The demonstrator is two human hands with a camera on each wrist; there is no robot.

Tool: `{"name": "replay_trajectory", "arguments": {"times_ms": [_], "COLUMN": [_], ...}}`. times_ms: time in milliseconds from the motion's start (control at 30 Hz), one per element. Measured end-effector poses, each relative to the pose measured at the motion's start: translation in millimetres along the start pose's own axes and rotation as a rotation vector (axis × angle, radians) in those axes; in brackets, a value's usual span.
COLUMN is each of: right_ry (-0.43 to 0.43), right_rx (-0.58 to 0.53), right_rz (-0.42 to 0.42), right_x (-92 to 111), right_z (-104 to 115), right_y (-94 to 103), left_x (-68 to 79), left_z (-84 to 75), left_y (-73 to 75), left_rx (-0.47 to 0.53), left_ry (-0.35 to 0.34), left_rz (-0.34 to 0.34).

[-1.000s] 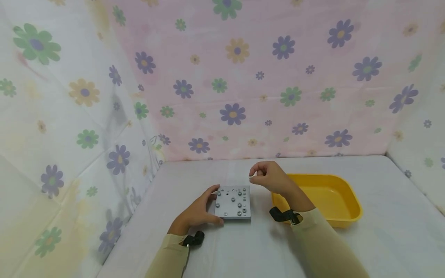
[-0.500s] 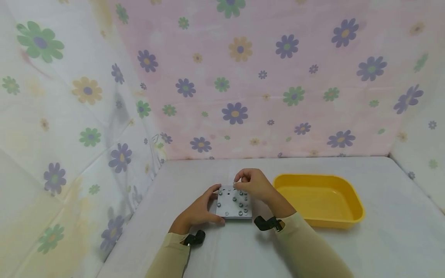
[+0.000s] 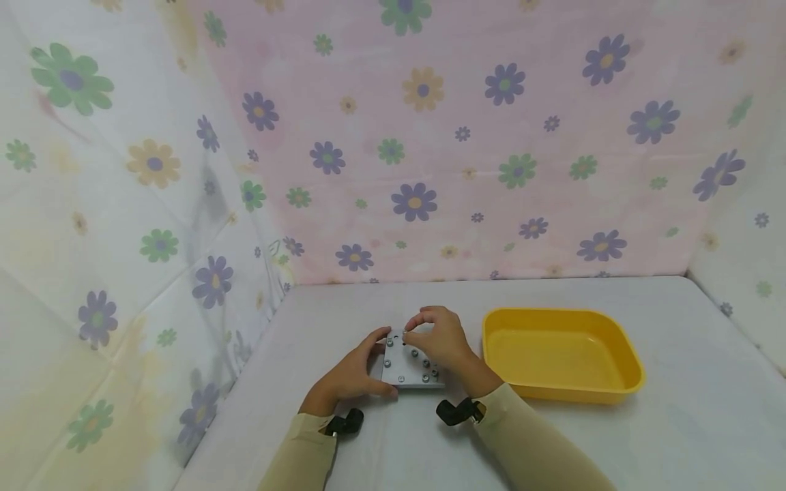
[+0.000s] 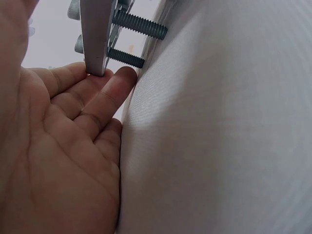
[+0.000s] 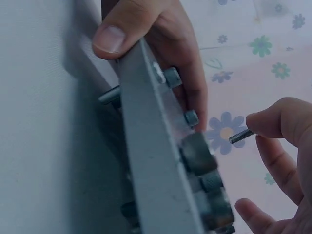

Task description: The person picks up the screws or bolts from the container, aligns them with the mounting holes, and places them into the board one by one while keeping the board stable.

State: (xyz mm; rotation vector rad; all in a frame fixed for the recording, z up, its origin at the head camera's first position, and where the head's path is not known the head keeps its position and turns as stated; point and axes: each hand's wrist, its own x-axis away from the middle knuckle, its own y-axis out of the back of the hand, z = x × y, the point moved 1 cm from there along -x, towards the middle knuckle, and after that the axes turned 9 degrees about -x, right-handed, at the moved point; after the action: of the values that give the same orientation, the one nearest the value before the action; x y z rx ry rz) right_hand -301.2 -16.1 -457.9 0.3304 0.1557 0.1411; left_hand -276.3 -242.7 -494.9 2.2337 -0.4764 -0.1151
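Observation:
A square silver metal plate (image 3: 402, 368) is on the white table, with several socket-head bolts standing in its top and small holes near its far edge. My left hand (image 3: 351, 372) grips the plate's left side, thumb at the near edge and fingers at the far corner. Threaded bolt shanks (image 4: 139, 25) stick out beneath the plate in the left wrist view. Above the plate's far part is my right hand (image 3: 441, 337), which pinches a small screw (image 5: 239, 137) between thumb and index finger. In the right wrist view the screw's threaded end points away from the fingertips, apart from the plate.
A yellow plastic tray (image 3: 565, 393) stands on the table (image 3: 688, 409) to the right of the plate, close to my right forearm. Flowered cloth (image 3: 362, 102) hangs behind the table and at both sides.
My right hand has moved left and slightly down, from beside the yellow tray to above the plate's far part, still pinching the screw. The left hand stays on the plate.

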Motion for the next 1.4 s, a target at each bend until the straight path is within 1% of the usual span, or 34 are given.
{"name": "replay_trajectory", "arguments": {"times_ms": [267,500,900,1067,1267,1400], "right_ry": [-0.015,-0.037,-0.032,-0.046,-0.043,-0.045], "right_rx": [-0.023,-0.017,-0.013,-0.019,-0.032,-0.02], "right_rz": [-0.01,0.006,0.012,0.008,0.025,0.03], "right_x": [0,-1,-5,-7,-7,-8], "right_z": [-8,-12,-18,-18,-18,-19], "right_y": [-3.9,-7.6,-10.9,-11.1,-11.6,-12.4], "left_x": [0.5,1.1,0.5,0.9,1.4,1.8], "left_z": [-1.3,-1.2,-2.3,-2.5,-2.8,-4.4], "left_y": [0.0,0.1,0.5,0.5,0.5,0.8], "left_rx": [-0.005,0.001,0.001,0.004,0.001,0.002], "left_ry": [0.007,0.008,0.007,0.007,0.02,0.021], "left_rz": [-0.004,0.0,-0.001,-0.001,-0.001,0.0]}}
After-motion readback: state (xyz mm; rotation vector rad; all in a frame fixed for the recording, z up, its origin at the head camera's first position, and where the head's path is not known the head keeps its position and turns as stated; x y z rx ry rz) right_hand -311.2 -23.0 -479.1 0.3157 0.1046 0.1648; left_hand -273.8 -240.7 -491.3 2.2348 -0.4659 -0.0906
